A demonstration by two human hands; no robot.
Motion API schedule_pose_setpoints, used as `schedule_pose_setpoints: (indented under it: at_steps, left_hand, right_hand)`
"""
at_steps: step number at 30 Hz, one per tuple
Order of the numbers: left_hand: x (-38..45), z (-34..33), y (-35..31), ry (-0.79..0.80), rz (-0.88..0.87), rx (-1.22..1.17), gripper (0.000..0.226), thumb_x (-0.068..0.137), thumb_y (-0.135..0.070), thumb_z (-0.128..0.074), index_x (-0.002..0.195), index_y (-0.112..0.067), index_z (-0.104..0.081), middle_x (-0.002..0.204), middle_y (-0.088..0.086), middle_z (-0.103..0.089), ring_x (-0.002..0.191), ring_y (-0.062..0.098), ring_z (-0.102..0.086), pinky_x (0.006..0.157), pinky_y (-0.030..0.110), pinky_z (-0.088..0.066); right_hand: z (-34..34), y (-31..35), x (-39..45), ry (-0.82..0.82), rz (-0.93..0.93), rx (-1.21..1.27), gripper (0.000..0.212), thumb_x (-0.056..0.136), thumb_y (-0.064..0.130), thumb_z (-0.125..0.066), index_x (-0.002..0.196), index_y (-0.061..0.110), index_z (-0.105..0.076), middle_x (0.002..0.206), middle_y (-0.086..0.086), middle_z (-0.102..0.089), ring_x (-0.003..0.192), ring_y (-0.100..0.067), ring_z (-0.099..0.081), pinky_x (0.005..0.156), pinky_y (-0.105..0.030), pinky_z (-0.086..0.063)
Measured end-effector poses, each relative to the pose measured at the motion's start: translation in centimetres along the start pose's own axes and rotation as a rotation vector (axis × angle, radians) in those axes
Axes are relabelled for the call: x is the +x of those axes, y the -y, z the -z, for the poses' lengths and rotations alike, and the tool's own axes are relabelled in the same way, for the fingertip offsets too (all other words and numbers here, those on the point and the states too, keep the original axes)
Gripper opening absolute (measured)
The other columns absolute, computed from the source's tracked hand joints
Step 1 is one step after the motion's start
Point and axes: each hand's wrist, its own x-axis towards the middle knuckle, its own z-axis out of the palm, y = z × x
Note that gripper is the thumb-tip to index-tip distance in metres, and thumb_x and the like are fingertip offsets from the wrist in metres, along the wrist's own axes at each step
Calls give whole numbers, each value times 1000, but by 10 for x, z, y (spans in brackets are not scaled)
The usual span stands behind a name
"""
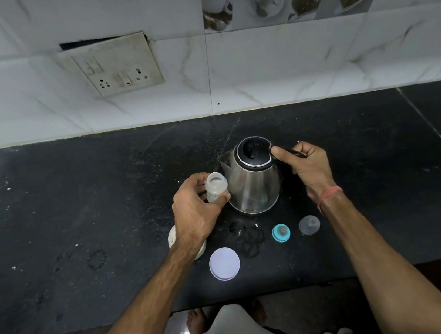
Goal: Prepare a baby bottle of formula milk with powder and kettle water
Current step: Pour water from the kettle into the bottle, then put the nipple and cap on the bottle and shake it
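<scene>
Gripping translucent cylindrical bottle point(216, 187) in left hand point(194, 213), right hand point(309, 168) wrapped round steel kettle point(252, 179) handle

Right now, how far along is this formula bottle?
Done: the blue-ringed teat, clear cap and round white lid lie off on the black counter. In hand: left hand holds the open clear baby bottle; right hand grips the steel kettle handle. Left: pouring, recapping. Powder inside: cannot tell.

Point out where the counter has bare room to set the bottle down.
Bare: the counter left of the left hand, and right of the right hand. Crowded: in front of the kettle, around the lid, teat ring and cap.
</scene>
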Motion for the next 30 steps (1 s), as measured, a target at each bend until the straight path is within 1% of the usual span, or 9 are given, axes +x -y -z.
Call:
schedule_pose_setpoints:
  at_steps: [5, 9, 13, 15, 18, 22, 26, 28, 30]
  left_hand:
    - [-5, -4, 3, -7, 2, -28, 53, 75, -29, -109, 116, -38, -76, 117, -17, -83, 109, 5, -81, 97, 39, -69]
    - [-10, -8, 4, 5, 5, -26, 54, 74, -30, -109, 116, -40, -76, 117, -18, -83, 110, 6, -81, 98, 40, -69]
    - [-19, -14, 5, 15, 19, -33, 54, 74, -30, -109, 116, -41, -76, 117, -20, -83, 109, 4, -81, 98, 39, -69]
    - [-24, -17, 5, 10, 22, -32, 53, 75, -30, -108, 116, -39, -76, 116, -19, -83, 108, 4, -81, 97, 39, -69]
    - [-34, -21, 6, -9, 14, -44, 51, 77, -28, -108, 117, -36, -77, 116, -16, -83, 107, 6, -81, 95, 39, -69]
    - [-55, -29, 13, -9, 10, -84, 49, 80, -23, -106, 118, -32, -76, 118, -11, -82, 111, 12, -81, 97, 44, -69]
    - [-75, -43, 21, 11, 21, -67, 51, 78, -21, -106, 117, -33, -75, 117, -11, -81, 111, 12, -80, 98, 45, -68]
    - [-83, -51, 24, 42, 13, -51, 51, 78, -23, -106, 117, -33, -76, 117, -12, -81, 111, 11, -80, 98, 42, -68]
    - [-90, -58, 26, 80, 13, -37, 51, 77, -23, -107, 117, -32, -76, 116, -13, -81, 111, 10, -80, 99, 41, -68]
  right_hand:
    - [7, -2, 1, 20, 17, -14, 46, 78, 33, -101, 70, 21, -58, 69, 4, -71, 59, -2, -63, 57, -18, -52]
    - [11, -7, 3, 48, 40, -16, 45, 83, 29, -100, 72, 20, -57, 67, 4, -66, 57, -3, -57, 57, -19, -51]
    - [15, -8, 0, 61, 72, -25, 54, 74, 49, -101, 90, 8, -69, 76, -5, -71, 64, -7, -63, 65, -20, -55]
    - [18, -10, -3, 55, 82, -35, 59, 73, 53, -101, 100, 8, -74, 91, -2, -80, 81, -10, -76, 78, -20, -60]
    - [26, -16, -8, -108, 121, -20, 46, 85, 44, -98, 118, 20, -76, 126, -6, -79, 118, -15, -73, 102, -28, -59]
    - [41, -26, -39, -368, 111, 121, 34, 95, 62, -77, 109, 31, -71, 112, 5, -72, 98, -3, -68, 83, -26, -55]
    - [54, -53, -75, -376, 84, 111, 18, 96, 39, -71, 106, 24, -71, 99, 3, -71, 82, -11, -63, 72, -31, -53]
    - [54, -69, -89, -293, 55, 22, 11, 100, 21, -71, 110, 22, -76, 101, 6, -76, 86, -13, -67, 79, -37, -57]
    - [48, -82, -103, -199, 31, -115, 21, 100, 9, -73, 113, 24, -79, 104, 3, -80, 91, -12, -71, 88, -42, -60]
